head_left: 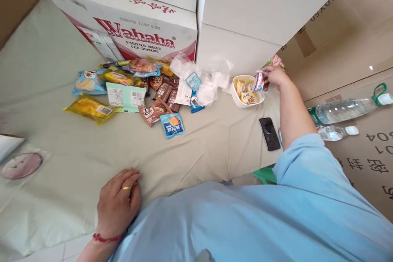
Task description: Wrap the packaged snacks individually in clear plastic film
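Observation:
My right hand (pixel 274 77) pinches a small snack packet (pixel 260 81) with a dark, pink and white wrapper, at the right rim of a white plastic container (pixel 245 103). Inside that container lie several yellow wrapped snacks (pixel 248 97). My left hand (pixel 118 200), with a gold ring and a red wrist string, rests on the cloth at the near edge, its fingers curled in and nothing seen in them. A heap of packaged snacks spreads across the cloth beyond it, among them a blue packet (pixel 172 125) and a brown packet (pixel 154 111).
A Wahaha water carton (pixel 147 35) and white boxes (pixel 239 4) line the back. A black phone (pixel 270 134) lies below my right forearm. Clear plastic wrappers (pixel 211 86) sit left of the container. Two bottles, one a large water bottle (pixel 344 110), are at right beside brown cardboard (pixel 346 49).

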`<state>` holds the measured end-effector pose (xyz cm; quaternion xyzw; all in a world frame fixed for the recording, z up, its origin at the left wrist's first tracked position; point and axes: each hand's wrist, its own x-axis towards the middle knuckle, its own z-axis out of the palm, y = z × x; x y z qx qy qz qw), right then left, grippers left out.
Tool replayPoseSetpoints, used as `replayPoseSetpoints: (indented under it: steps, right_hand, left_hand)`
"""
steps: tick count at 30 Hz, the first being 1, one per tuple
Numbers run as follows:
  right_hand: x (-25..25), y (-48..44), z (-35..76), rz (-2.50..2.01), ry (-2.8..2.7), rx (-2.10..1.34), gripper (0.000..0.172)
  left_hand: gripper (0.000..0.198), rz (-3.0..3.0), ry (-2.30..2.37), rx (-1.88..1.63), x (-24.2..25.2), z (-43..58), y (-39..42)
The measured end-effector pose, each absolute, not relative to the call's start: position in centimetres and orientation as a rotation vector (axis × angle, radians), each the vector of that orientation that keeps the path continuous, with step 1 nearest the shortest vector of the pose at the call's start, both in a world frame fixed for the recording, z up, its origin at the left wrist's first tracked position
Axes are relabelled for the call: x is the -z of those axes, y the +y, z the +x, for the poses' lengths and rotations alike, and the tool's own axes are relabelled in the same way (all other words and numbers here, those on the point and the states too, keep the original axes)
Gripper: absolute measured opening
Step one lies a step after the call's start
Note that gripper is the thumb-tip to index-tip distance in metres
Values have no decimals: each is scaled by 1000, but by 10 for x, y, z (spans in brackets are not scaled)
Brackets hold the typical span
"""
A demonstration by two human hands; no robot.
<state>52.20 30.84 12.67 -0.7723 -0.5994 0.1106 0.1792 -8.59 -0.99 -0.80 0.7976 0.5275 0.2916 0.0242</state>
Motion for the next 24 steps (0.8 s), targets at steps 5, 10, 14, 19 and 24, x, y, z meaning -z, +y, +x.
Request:
replayPoseSetpoints:
  steps: [5,10,14,19,24]
  right_hand:
    - [-100,320,480,-2366,-1927,-387,25]
    - [-80,313,483,-2260,-1923,158,39]
    - [-84,313,491,-2148,-1712,317,31]
    - [-109,284,435,-1655,-1814,251,34]
    - [-106,237,340,-1281,-2438,9,39]
  left_hand:
    - [20,2432,1701,-875,10,-85,-13]
    - [20,2456,1695,-884,9,-84,-14]
    - [20,2499,1676,-868,7,-84,-13]
    - [20,2496,1655,-878,8,-83,-15]
    - [20,2433,1678,-912,11,-82,-16]
